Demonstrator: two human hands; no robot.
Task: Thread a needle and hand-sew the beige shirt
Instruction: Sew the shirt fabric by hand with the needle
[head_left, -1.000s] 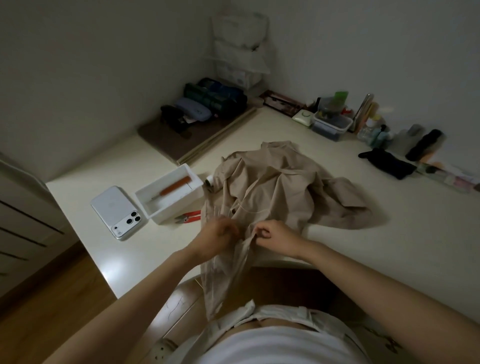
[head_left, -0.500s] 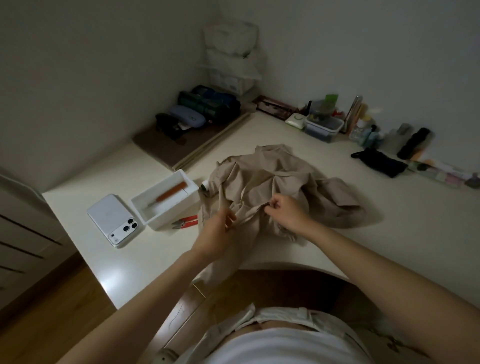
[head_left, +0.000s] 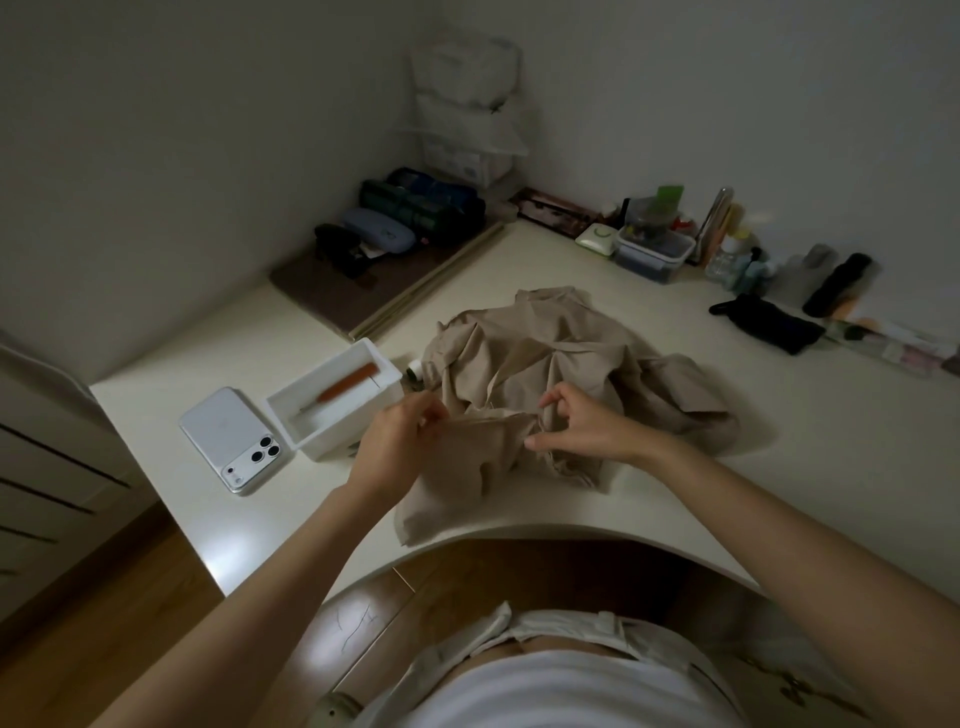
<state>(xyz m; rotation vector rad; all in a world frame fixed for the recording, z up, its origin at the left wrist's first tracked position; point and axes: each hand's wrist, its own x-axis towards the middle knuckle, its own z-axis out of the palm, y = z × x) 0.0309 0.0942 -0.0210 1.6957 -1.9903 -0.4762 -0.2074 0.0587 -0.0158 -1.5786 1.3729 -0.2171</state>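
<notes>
Two hands are shown at the near part of the beige shirt (head_left: 545, 358), which is heaped on the cream tabletop (head_left: 779, 467), one corner reaching the curved front edge. A fold of the shirt is stretched between them: one end is pinched in the curled fingers of the left hand (head_left: 400, 441), the other between thumb and bent forefinger of the right hand (head_left: 582, 421). Left of the shirt a white tray (head_left: 291, 415) holding an orange-handled tool (head_left: 348, 387) is placed; farther left, a white phone (head_left: 228, 436) is laid face down.
</notes>
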